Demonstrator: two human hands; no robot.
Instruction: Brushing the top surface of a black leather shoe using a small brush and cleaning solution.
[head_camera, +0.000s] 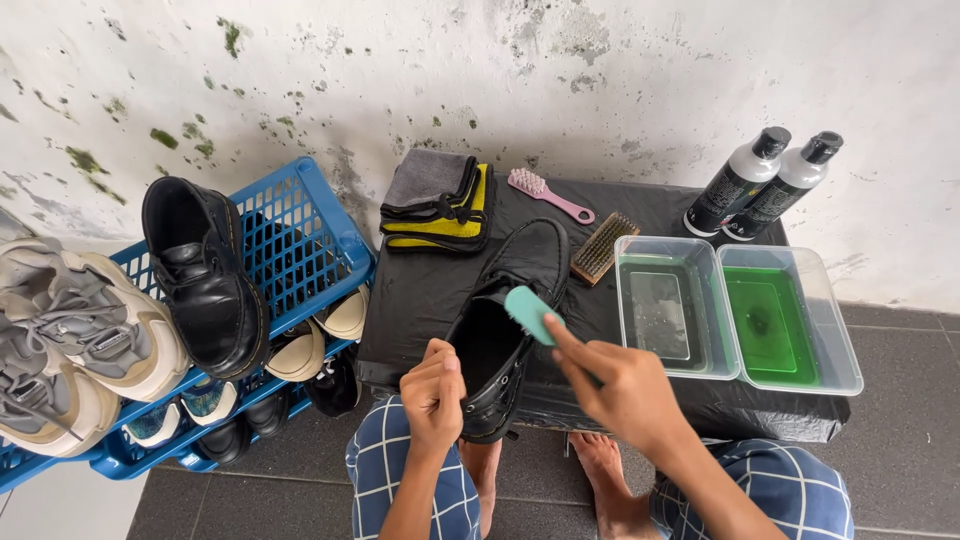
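Note:
A black leather shoe (510, 290) lies on a low table covered in black plastic (420, 290), toe pointing away from me. My left hand (433, 392) grips the shoe's heel edge. My right hand (620, 385) holds a teal brush (530, 313), its head resting over the shoe's opening on the right side.
Two clear tubs of green liquid (675, 305) (785, 320) sit at the table's right, two grey bottles (760, 185) behind them. A wooden brush (603, 248), pink brush (548, 194) and folded cloths (438, 200) lie at the back. A blue rack (300, 240) with shoes and a black boot (205, 275) stands left.

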